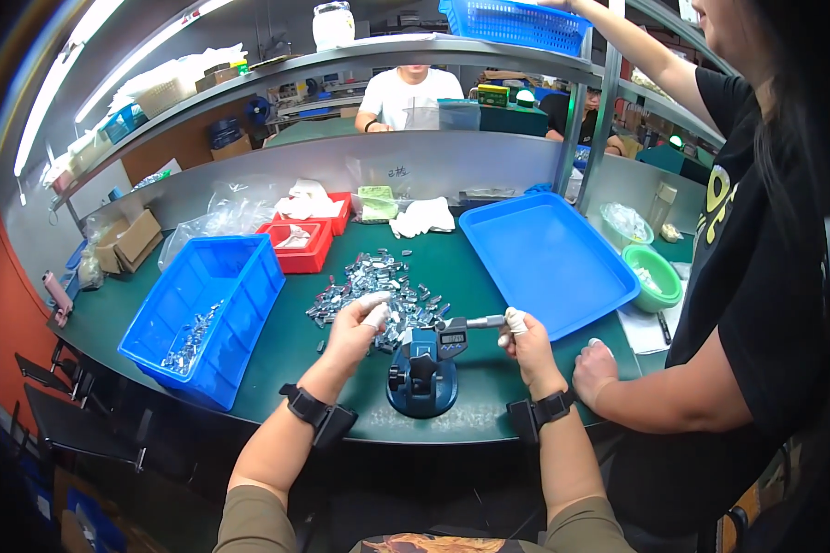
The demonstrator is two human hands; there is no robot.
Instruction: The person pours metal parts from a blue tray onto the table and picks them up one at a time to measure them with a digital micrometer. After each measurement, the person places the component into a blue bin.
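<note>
A digital micrometer sits clamped in a round-based blue stand near the table's front edge. My right hand, with white finger covers, is closed at the right end of the micrometer's thimble. Left of the stand, my left hand hovers over the near side of a pile of small shiny metal parts. Its covered thumb and forefinger come together; anything between them is too small to make out. More such metal parts lie in a deep blue bin to the left.
A shallow blue tray lies at the right, beyond my right hand. Behind the pile are red boxes and white gloves. A co-worker stands close at the right, one hand on the table, the other arm raised to a blue basket.
</note>
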